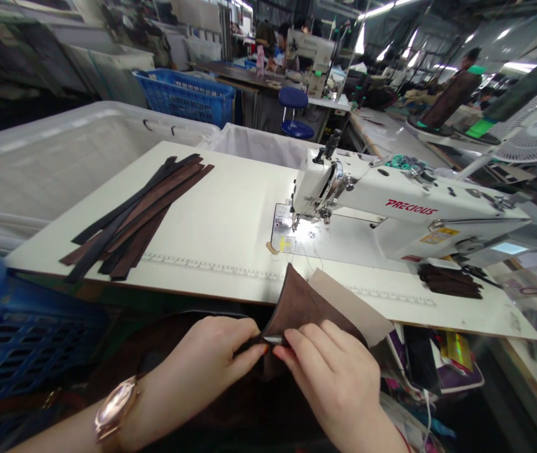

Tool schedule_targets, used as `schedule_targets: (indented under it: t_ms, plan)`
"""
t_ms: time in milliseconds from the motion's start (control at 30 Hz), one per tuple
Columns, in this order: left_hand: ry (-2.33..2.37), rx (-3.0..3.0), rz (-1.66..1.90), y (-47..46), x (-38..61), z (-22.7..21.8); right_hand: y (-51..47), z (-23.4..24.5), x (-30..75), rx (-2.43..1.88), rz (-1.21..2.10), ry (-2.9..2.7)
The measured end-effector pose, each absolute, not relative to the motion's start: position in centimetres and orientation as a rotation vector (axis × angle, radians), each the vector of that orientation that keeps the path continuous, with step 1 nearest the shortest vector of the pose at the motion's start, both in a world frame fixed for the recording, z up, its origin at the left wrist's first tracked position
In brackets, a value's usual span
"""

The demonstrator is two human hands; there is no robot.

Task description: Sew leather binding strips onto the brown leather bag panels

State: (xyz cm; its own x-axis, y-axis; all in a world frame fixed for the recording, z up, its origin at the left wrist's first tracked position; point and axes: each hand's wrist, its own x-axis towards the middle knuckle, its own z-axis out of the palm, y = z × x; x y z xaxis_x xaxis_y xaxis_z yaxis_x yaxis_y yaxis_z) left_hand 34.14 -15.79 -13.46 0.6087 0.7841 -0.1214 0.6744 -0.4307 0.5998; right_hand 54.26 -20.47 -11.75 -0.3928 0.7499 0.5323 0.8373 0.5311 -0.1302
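Brown/black strips [138, 217] at L end of counter [230, 189]. L hand [223, 352]: pinching near edge of brown piece [306, 305]. Piece: at counter's front edge, approx. ctr., bulk beyond R hand [334, 371] (nearer), tip twd. sewing machine [367, 198]; long axis unclear. R hand: gripping same piece, w/ small shiny item [274, 340], ID unclear.

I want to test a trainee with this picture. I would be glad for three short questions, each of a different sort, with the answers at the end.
1. Multiple choice. The left hand and the right hand both hold:
A) the ruler
B) the brown piece
C) the blue stool

2. True or false. Seen from here, the long strips lie to the left of the machine.

3. Fill the gap. The watch is on the person's ____ wrist.

Key: 1. B; 2. true; 3. left.
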Motion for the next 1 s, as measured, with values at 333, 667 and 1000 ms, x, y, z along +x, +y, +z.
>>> schedule_targets:
  t_ms: [333,667,1000]
  plan:
    - [1.229,2.472,0.031,-16.0,34.7,-12.4,-20.1,-9.6,53.8,-1.271,-0.343,-2.339]
    - [1.202,2.585,-0.011,-16.1,34.9,-11.7,-20.1,-8.6,53.5,-1.266,-0.402,-2.393]
    - [1.189,2.557,-0.117,-16.1,35.0,-11.2,-19.9,-8.4,52.9,-1.259,-0.409,-2.453]
